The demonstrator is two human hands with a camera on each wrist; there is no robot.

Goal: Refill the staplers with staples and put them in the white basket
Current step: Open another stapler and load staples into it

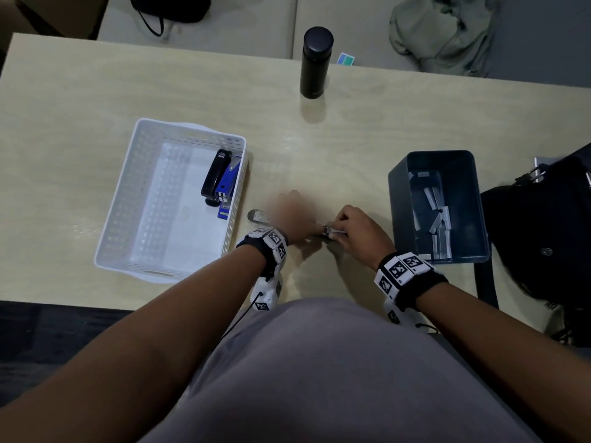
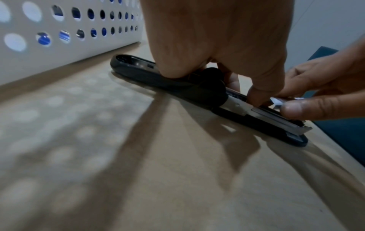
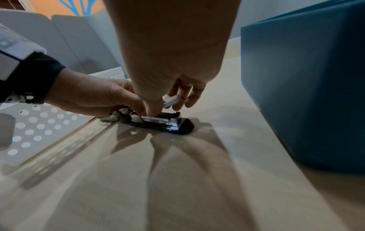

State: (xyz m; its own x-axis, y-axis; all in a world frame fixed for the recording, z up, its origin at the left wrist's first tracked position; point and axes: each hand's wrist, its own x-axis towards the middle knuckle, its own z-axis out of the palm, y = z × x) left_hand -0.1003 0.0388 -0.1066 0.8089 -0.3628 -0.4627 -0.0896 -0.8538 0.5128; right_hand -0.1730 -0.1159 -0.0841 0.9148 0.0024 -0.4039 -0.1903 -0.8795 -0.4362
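Note:
A black stapler point(image 2: 177, 84) lies opened flat on the table, its lid end point(image 1: 257, 215) toward the white basket point(image 1: 137, 161) and its metal magazine point(image 3: 158, 120) uncovered. My left hand point(image 1: 297, 219) grips the stapler at the hinge and holds it down. My right hand point(image 1: 337, 233) pinches a strip of staples point(image 3: 171, 100) just above the magazine's front end, tilted. In the basket's right side lie a black stapler point(image 1: 216, 177) and a blue stapler point(image 1: 227, 187). A dark blue bin point(image 1: 396, 199) to the right holds several staple strips point(image 1: 438, 215).
A black bottle point(image 1: 315, 62) stands at the far middle of the table. A black bag point(image 1: 543, 238) sits at the right edge beside the bin. The bin's wall point(image 3: 306, 78) stands close to my right hand. Bare tabletop lies between the basket and the bin.

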